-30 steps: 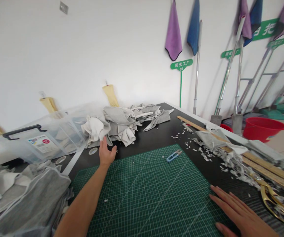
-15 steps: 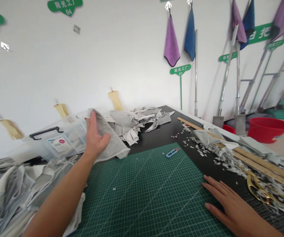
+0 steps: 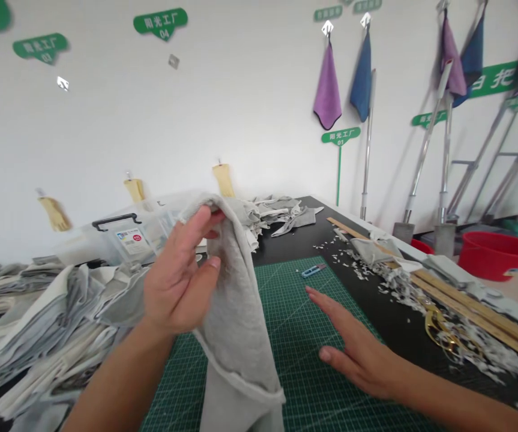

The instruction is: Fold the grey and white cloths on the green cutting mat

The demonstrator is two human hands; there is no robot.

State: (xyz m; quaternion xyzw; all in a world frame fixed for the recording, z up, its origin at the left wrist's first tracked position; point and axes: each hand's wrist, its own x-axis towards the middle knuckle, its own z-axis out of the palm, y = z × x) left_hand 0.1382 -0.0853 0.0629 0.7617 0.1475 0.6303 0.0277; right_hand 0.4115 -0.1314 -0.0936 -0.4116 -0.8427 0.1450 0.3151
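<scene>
A grey piece of fabric [image 3: 240,312] hangs from my left hand [image 3: 180,276], its top edge draped over the fingers and its lower part reaching down over the green cutting mat [image 3: 295,336]. The left fingers are curled under the fold, with the thumb on the near side. My right hand [image 3: 353,348] hovers over the mat's right part, fingers stretched out and thumb apart, holding nothing. Small blue thread snips [image 3: 313,270] lie at the mat's far edge.
Stacked grey cloths [image 3: 74,306] fill the left side, before a clear plastic box [image 3: 128,240]. More cloth pieces [image 3: 281,210] lie at the back. Wooden rulers [image 3: 470,306], gold-handled scissors [image 3: 439,327] and scattered scraps [image 3: 394,279] line the right. A red bucket [image 3: 497,255] stands beyond.
My left hand has brought the grey fabric from beside the box toward me, over the mat. My right hand has lifted and moved left. The view has turned slightly left.
</scene>
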